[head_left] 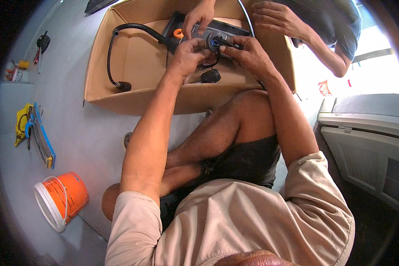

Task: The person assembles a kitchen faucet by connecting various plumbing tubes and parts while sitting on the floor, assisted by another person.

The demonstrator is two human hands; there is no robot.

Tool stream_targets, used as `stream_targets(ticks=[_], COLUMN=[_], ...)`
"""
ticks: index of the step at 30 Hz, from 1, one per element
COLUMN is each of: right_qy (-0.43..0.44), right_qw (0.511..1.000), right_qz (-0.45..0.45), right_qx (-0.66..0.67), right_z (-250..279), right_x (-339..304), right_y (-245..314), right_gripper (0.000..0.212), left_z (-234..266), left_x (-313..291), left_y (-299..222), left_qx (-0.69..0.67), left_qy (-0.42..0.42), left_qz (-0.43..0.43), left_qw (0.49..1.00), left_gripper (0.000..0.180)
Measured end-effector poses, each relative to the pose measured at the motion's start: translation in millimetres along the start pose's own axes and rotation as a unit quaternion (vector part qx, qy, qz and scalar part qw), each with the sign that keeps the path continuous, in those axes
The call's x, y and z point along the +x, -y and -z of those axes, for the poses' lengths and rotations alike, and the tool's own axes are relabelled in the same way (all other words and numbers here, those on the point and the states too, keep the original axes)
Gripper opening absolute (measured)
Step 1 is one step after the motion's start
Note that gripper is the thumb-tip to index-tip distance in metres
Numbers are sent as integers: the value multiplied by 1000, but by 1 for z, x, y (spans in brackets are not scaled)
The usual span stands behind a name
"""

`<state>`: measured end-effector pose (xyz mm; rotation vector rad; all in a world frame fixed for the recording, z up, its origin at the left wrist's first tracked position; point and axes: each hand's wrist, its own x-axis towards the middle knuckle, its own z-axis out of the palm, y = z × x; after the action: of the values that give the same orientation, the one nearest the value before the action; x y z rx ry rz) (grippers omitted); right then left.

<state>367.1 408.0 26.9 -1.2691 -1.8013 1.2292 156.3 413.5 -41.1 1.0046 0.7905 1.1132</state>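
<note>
Over the cardboard box, my left hand is closed on the side of a round black fitting with a blue ring inside. My right hand pinches the same fitting around a dark stem that sticks out to the right. A black cable loop hangs below it. Just under my hands, a black knob-like piece rests in the box. Behind the fitting lies a dark flat unit with an orange clip near it. My fingers partly hide the fitting.
Another person's hand reaches in above the unit; their other hand is at the box's right. A black hose curves along the left inside. An orange bucket lies tipped at left, near a blue hacksaw.
</note>
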Motion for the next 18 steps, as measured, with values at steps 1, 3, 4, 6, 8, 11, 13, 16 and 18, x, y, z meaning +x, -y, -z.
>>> stream_targets(ticks=[1, 3, 4, 6, 8, 11, 13, 16, 18], right_qy=[-49, -80, -64, -46, 79, 134, 102, 132, 431], right_qw=[993, 979, 982, 982, 770, 761, 954, 871, 609], right_qz=[91, 171, 141, 112, 455, 490, 186, 251, 325], right_qx=[-54, -73, -110, -147, -441, -404, -210, -402, -581], right_z=[-4, -9, -2, 15, 38, 4, 1, 6, 1], right_x=[0, 10, 7, 18, 39, 15, 8, 25, 51], right_y=[-4, -10, -13, -27, -50, 1, 0, 29, 59], right_gripper=[28, 28, 26, 25, 21, 17, 16, 18, 20], left_z=[-1, -1, 0, 0, -5, 8, -1, -1, -2], left_x=[-1, -4, -5, -8, -3, -8, -7, -8, -9], left_y=[-1, -5, -8, -12, -6, -9, -8, -14, -18], left_qx=[-12, -13, -13, 36, 80, 112, 129, 160, 68], left_qy=[-7, 2, 13, 0, -2, -19, -59, -51, -55], left_qz=[-2, -9, -16, -27, -33, -34, -51, -41, -32], left_qw=[1000, 1000, 1000, 999, 996, 993, 989, 985, 996], left_gripper=[14, 15, 16, 15, 13, 9, 4, 10, 17])
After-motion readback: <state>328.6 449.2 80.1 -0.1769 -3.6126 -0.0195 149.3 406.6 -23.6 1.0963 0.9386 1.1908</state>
